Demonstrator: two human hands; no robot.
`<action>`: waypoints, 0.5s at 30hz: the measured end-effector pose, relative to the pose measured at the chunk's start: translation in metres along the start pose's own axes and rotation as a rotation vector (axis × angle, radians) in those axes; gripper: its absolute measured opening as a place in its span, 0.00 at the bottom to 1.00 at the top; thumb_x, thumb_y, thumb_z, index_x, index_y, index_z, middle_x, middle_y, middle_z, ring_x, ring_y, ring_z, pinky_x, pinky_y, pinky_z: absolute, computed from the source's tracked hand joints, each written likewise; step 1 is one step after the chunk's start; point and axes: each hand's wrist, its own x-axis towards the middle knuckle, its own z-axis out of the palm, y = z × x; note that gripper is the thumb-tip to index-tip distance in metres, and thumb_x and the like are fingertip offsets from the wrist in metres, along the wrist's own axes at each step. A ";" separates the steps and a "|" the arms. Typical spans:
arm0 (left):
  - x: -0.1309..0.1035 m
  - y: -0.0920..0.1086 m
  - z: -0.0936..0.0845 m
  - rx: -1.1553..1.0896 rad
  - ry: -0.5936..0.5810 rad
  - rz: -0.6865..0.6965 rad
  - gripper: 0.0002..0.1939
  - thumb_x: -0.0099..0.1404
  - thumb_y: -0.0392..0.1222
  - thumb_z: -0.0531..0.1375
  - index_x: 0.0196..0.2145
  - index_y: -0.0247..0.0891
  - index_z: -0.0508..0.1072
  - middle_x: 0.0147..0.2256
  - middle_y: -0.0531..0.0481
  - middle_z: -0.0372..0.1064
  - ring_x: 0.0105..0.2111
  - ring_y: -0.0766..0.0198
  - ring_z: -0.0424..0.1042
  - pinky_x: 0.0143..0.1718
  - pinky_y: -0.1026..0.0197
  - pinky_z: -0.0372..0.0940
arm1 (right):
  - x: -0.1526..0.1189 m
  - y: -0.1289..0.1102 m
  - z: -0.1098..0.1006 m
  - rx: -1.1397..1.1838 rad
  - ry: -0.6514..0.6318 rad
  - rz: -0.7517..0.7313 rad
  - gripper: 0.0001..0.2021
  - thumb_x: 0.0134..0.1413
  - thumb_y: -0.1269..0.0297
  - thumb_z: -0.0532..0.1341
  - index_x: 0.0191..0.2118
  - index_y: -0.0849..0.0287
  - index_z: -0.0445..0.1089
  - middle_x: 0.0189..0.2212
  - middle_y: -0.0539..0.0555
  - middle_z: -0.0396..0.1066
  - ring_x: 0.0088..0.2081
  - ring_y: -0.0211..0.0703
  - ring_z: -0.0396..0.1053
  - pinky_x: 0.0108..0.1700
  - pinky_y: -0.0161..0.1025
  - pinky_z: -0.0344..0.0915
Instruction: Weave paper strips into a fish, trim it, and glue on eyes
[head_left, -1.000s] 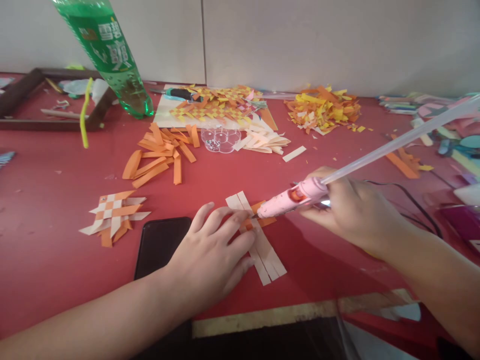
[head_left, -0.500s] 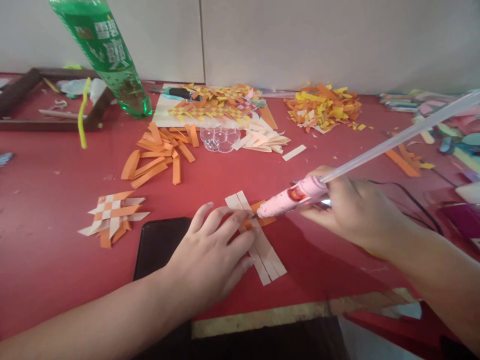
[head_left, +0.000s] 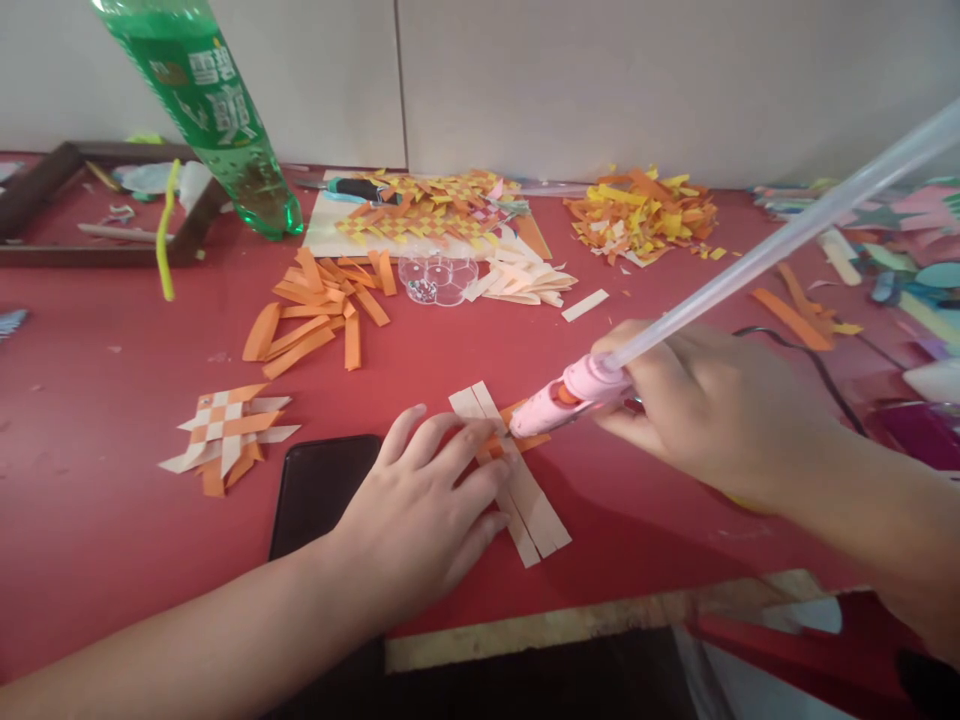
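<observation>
My left hand point(head_left: 431, 500) lies with its fingers spread, the fingertips pressing on crossed paper strips. Two cream strips point(head_left: 536, 505) run side by side over an orange strip point(head_left: 534, 442). A pink glue gun point(head_left: 559, 397) is gripped in my right hand point(head_left: 675, 400), its tip touching the strips near my left fingertips. From the gun's back a long translucent glue stick point(head_left: 780, 245) sticks out. A woven orange and cream paper fish point(head_left: 225, 430) lies left of a black phone point(head_left: 322, 495), which is partly under my left forearm.
Behind lie orange strips point(head_left: 300, 340), a clear bead dish point(head_left: 437, 280), cream strips point(head_left: 525, 275), and a yellow-orange paper pile point(head_left: 645, 215). A green bottle point(head_left: 217, 120) stands at back left beside a brown frame point(head_left: 75, 255). A black cable point(head_left: 814, 370) trails behind my right hand.
The glue gun's back end and my right hand have shifted slightly left and the glue stick points up more steeply. The tip stays at the strips, and my left hand has hardly moved.
</observation>
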 end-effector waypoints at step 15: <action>0.000 -0.001 0.003 0.007 0.063 0.002 0.16 0.70 0.49 0.52 0.51 0.44 0.71 0.57 0.46 0.67 0.52 0.46 0.63 0.57 0.35 0.52 | -0.036 0.047 0.029 0.228 -0.406 0.834 0.17 0.45 0.61 0.59 0.24 0.54 0.45 0.18 0.45 0.52 0.21 0.36 0.52 0.26 0.37 0.48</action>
